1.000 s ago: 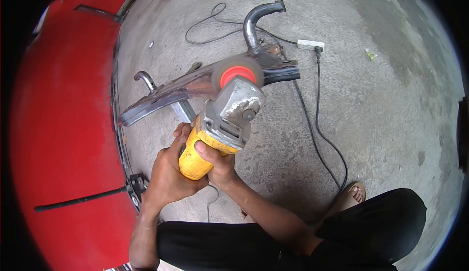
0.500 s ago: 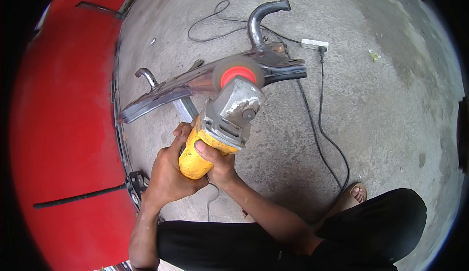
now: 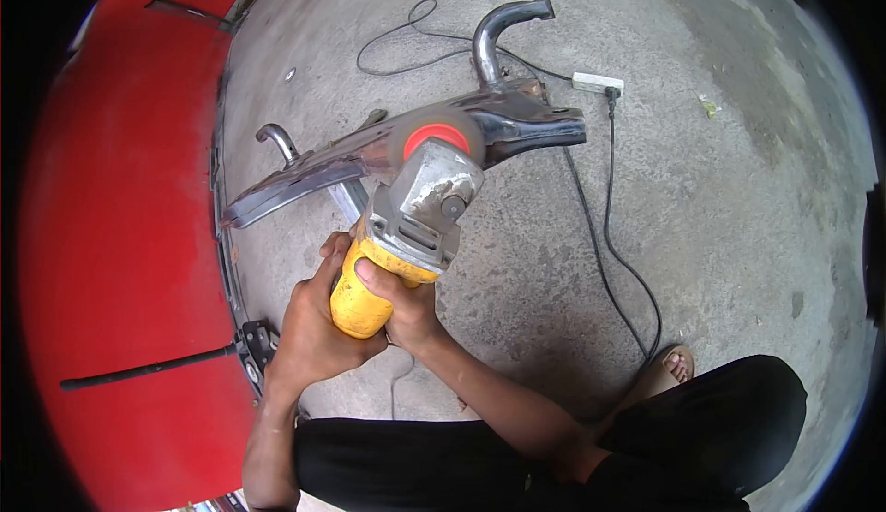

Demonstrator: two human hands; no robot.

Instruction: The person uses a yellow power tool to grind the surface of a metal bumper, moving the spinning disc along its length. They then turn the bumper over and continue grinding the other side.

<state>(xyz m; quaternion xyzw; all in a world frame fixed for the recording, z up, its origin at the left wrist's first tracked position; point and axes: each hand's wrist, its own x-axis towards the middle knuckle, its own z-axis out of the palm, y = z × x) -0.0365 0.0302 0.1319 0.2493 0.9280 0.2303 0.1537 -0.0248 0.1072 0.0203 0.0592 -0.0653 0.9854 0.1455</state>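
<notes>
The left hand (image 3: 314, 332) was wrapped around the yellow body of the grinder (image 3: 397, 252), and the right hand (image 3: 411, 314) gripped its other side, thumb laid along the top. The grinder slanted up and away, its blurred disc (image 3: 436, 136) over the middle of the metal frame (image 3: 531, 125); I could not tell whether the two touched. The frame stood crosswise ahead of the hands, a large bent pipe (image 3: 484, 46) rising from its right part and a smaller one (image 3: 277, 139) near its left end.

Beneath spread a grey, stained concrete floor (image 3: 738, 244). Past the frame's right end sat a white power strip (image 3: 596, 82), its black cord (image 3: 658, 316) running down toward a foot (image 3: 678, 364). A red panel (image 3: 120, 254) bounded the left, just beside the frame's left end, with a black rod (image 3: 152, 366) across it. Black trousers (image 3: 397, 461) edged the near side. The widest stretch of floor lay right of the cord, reaching the dark rim of the view.
</notes>
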